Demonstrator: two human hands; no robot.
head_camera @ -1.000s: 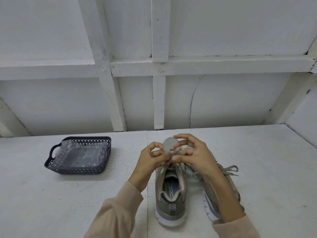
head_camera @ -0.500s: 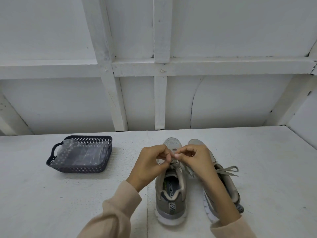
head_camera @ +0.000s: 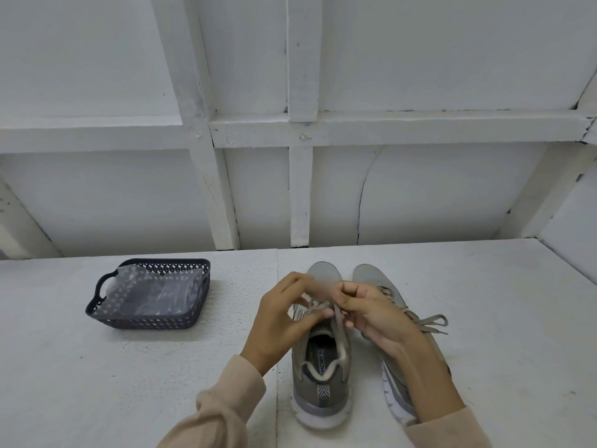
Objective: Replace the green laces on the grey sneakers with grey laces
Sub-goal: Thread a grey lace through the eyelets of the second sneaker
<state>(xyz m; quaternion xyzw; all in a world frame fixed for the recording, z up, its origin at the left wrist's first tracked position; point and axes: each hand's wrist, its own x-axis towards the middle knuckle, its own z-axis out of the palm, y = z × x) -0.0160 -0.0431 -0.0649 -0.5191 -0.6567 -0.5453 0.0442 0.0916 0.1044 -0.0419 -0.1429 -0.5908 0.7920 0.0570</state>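
Mesh fabric covers the left sneaker [head_camera: 319, 379] and the right sneaker [head_camera: 368, 278], both grey, standing side by side on the rough white bench [head_camera: 129, 383]. The left hand [head_camera: 284, 321] and right hand [head_camera: 378, 315] meet over the left sneaker. Their fingers [head_camera: 349, 322] are curled narrow and pinch its flat grey lace [head_camera: 339, 323]. The right sneaker has a tied bow [head_camera: 433, 321]. The insole [head_camera: 318, 354] reads "MORY FO". A dark lattice basket [head_camera: 145, 321] holds a clear plastic bag [head_camera: 155, 289].
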